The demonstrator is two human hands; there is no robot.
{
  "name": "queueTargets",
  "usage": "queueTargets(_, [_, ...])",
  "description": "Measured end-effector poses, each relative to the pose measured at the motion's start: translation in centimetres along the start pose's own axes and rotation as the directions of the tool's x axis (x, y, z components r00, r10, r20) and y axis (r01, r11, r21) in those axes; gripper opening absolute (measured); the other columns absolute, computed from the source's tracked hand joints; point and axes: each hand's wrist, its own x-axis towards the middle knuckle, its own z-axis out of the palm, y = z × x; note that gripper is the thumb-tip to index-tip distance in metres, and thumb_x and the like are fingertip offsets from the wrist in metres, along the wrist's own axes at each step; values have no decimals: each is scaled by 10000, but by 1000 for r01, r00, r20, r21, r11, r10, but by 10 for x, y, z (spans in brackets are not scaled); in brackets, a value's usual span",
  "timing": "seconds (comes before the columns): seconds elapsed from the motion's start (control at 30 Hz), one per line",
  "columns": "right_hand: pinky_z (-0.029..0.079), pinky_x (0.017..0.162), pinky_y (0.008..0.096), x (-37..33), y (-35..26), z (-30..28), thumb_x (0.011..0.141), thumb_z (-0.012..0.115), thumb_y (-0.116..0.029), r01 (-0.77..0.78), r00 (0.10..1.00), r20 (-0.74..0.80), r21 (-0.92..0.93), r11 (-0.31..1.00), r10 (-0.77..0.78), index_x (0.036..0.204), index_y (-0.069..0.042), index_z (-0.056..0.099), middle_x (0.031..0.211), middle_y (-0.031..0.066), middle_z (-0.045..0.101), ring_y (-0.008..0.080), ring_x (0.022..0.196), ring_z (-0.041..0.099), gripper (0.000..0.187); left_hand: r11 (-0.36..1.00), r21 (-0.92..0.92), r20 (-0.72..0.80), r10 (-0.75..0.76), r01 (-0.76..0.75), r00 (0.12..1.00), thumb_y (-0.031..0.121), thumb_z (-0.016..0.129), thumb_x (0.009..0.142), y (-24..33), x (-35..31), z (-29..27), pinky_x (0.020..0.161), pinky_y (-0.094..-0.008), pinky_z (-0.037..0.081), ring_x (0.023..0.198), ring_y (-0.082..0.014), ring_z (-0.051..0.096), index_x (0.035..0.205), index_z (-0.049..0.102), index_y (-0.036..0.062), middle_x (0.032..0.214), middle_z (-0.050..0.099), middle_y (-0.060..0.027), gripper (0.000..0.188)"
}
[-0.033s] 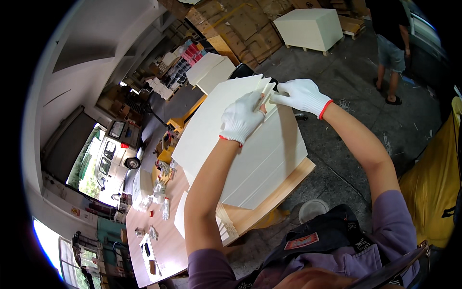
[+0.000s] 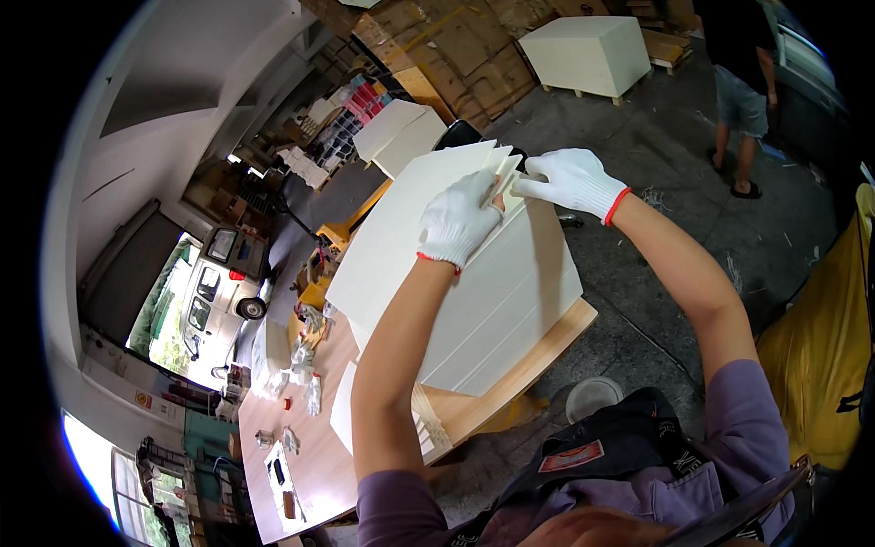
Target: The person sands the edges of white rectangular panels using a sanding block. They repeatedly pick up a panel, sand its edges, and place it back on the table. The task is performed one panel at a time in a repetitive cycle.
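Sheets (image 2: 401, 228) are lying in a thick white stack on the worktop (image 2: 561, 330), and their top layers are fanning apart at the far right corner. The left hand (image 2: 460, 219) is resting across that edge with its fingers curling over; whether its grip is closing on any sheet, I cannot tell. The right hand (image 2: 570, 180) is reaching in from the other side, its thumb and forefinger narrowing near the loose edges; whether they are pinching one is not showing clearly.

As I am judging it, the main risk is coming from those uneven layers: a sideways pull could be dragging neighbouring sheets along, and too light a left hand could be letting the top ones slide towards the floor (image 2: 629, 264). Knitted gloves could also be dulling touch, so two sheets might be catching together. Bare fingertips are showing at the left glove, so a sharp edge could be nicking them
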Motion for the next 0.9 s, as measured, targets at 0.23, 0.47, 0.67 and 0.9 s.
queueTargets(0.23, [558,778,443,14,1,-12,1024,485,-566,257,957,-83,-212,943,-280,1085,-147,752,979,142,739,323,918,715,501,998,-25,42,-54,55,998,363,664,951,-9,16,11,940,-468,554,1106,-381,700,1304,686,156,1207,739,-168,409])
queueTargets(0.47, [517,895,432,14,-14,8,1057,429,-541,-71,995,-15,627,775,102,1243,-79,698,1117,207,726,371,1045,679,566,932,-360,72,-6,32,997,284,694,988,-19,-2,6,1034,-383,513,1214,-303,689,1383,678,156,1297,735,-138,415])
queueTargets(0.67, [495,917,458,13,-15,28,1068,387,-549,-58,968,-169,562,825,184,1214,-83,693,1108,202,712,397,1058,660,576,855,-510,115,-37,91,993,248,757,959,-12,-4,1,1066,-353,485,1236,-228,658,1374,683,90,1271,732,-124,450])
queueTargets(0.9, [493,884,470,11,-12,38,1082,365,-541,-57,954,-222,525,849,202,1126,-86,684,1052,183,716,404,1041,662,557,835,-540,135,-36,104,990,265,777,941,-12,-4,0,1072,-346,479,1235,-234,657,1372,681,79,1297,723,-133,479])
